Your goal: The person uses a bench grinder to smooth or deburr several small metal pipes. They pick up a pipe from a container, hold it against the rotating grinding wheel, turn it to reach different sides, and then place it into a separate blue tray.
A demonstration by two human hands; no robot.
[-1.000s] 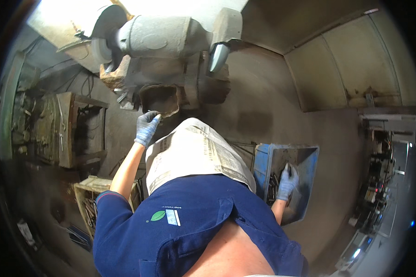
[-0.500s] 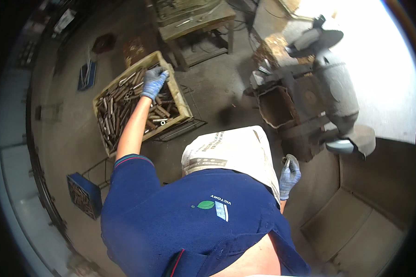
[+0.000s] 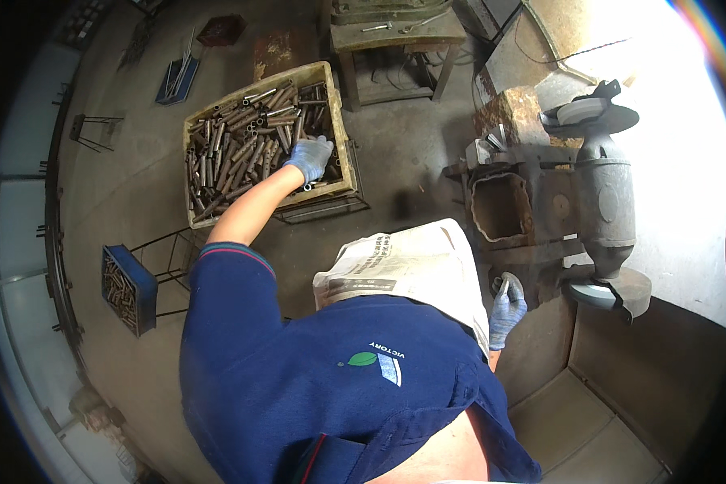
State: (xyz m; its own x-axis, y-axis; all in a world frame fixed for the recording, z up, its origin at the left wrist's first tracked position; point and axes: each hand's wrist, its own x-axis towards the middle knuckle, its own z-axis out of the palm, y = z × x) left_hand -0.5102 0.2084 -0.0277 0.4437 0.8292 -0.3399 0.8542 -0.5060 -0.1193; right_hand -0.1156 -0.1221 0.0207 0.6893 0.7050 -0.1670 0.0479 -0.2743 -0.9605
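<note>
My left hand (image 3: 311, 160), in a blue-grey knitted glove, is down at the near right part of a yellowish crate (image 3: 340, 133). Brown and grey metal tubes (image 3: 238, 153) fill this crate in a loose heap. The fingers look curled among the tubes, and whatever they grip is hidden below the hand. Low at my right side, beside the pale apron (image 3: 403, 258), is my right hand (image 3: 507, 310) in a matching glove. Its thumb and fingers are pinched together at the tips, where a small dark object may sit; its kind is unclear.
A bench grinder (image 3: 607, 198) with two wheels stands at right, beside an open metal box (image 3: 500, 208). A blue bin (image 3: 131, 289) of small metal pieces is at left. A workbench (image 3: 399, 32) stands at the far side; a smaller blue tray (image 3: 177, 79) lies far left.
My left hand has moved nearer to me within the crate, from its far right part to its near right part. The view has shifted. My right hand keeps its pinch.
</note>
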